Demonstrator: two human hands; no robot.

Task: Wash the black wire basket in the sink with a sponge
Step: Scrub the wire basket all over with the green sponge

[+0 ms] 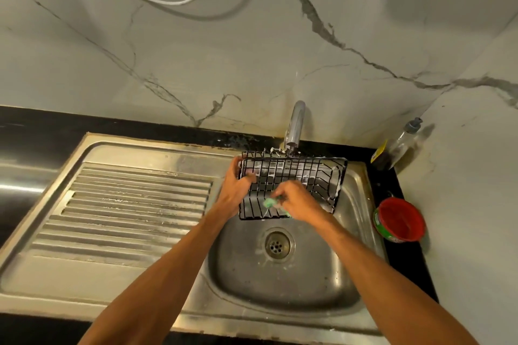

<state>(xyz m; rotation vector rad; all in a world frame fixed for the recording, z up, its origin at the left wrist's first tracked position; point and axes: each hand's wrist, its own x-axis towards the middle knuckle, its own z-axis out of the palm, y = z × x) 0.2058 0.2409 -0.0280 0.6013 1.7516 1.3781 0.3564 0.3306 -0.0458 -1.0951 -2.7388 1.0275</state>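
The black wire basket (308, 176) is tilted over the far part of the steel sink (350, 274), under the tap, with white foam on its wires. My left hand (234, 187) grips the basket's left edge. My right hand (297, 202) presses a green sponge (269, 202) against the basket's near wires; most of the sponge is hidden by the fingers.
A chrome tap (295, 126) rises behind the basket. The ribbed drainboard (126, 213) lies to the left. On the black counter to the right stand a red tub of dish soap (400, 218) and a clear pump bottle (403, 143). The drain (277, 244) lies open below the basket.
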